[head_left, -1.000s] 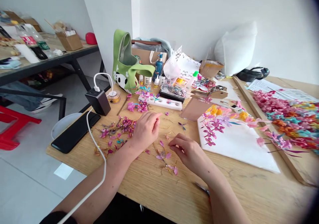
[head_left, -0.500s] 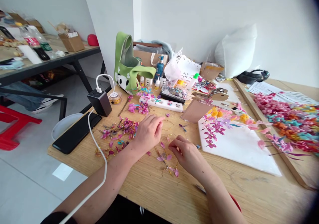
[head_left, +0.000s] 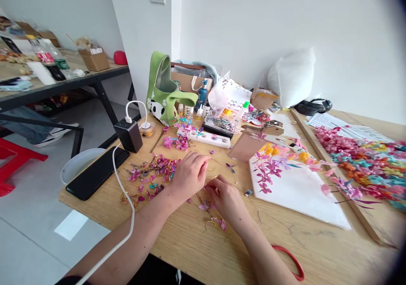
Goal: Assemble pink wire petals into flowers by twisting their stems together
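Observation:
My left hand [head_left: 192, 171] is closed over the wooden table, fingers pressed together; what they hold, if anything, is too small to name. Close in front of it, my right hand [head_left: 224, 197] makes a pinch, its fingertips hiding what may be between them. A flower spray [head_left: 207, 206] of pale purple petals on gold wire lies beneath the right hand. Left of my left hand is a pile of magenta petals on wires [head_left: 161, 166]. A red-handled tool [head_left: 296, 264] lies partly under my right forearm. Farther right, purple flowers [head_left: 266, 175] rest against a white foam board [head_left: 294, 196].
A white cable [head_left: 129, 230] crosses my left forearm from a black charger [head_left: 128, 135]. A black phone [head_left: 95, 175] lies at the left edge. Behind stand a green bag [head_left: 158, 90], small bottles and a white holed strip [head_left: 209, 138]. Colourful flowers [head_left: 355, 158] cover the right side.
My right hand has moved left and closer to my left hand. The left hand has stayed nearly in place. The view has shifted slightly, and more of the red handle shows.

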Demonstrator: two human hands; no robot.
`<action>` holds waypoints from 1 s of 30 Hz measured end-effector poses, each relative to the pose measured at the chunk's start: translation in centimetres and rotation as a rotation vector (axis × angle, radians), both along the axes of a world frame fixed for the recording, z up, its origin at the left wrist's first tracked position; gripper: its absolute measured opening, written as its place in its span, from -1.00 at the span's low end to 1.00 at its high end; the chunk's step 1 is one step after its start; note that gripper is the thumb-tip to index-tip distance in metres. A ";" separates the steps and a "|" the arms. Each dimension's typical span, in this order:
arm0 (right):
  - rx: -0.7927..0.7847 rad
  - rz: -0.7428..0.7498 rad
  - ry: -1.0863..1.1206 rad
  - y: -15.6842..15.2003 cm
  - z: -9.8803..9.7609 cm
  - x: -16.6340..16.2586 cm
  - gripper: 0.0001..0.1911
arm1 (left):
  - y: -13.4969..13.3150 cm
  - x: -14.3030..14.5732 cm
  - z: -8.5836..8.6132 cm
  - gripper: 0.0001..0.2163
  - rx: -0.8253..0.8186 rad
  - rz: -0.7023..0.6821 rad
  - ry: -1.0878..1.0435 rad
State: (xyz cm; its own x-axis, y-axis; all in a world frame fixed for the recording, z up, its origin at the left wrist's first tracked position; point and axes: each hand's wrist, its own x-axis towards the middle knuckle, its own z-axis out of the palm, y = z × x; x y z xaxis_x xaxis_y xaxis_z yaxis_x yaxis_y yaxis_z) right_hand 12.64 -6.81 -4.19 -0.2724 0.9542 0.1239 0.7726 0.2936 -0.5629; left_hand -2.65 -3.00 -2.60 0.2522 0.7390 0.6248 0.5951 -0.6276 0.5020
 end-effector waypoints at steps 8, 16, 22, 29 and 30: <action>0.028 -0.178 0.428 -0.2 0.7 0.8 -0.78 | 0.1 0.0 0.1 -0.83 -0.095 -0.031 -0.085; -0.028 -0.219 0.782 -0.4 1.1 1.0 -0.79 | -0.1 0.5 0.6 -0.81 -0.791 -0.374 -0.455; 0.165 -0.151 0.754 -0.4 1.7 1.2 -0.89 | -0.1 0.3 0.8 -0.76 -1.062 -0.514 -0.650; -0.251 -0.212 1.082 -0.3 2.0 1.0 -0.62 | -0.2 0.4 1.0 -0.92 -0.747 -0.295 -0.561; -0.316 -0.204 1.131 -0.3 2.1 1.0 -0.58 | -0.3 0.5 1.0 -0.95 -0.609 -0.257 -0.489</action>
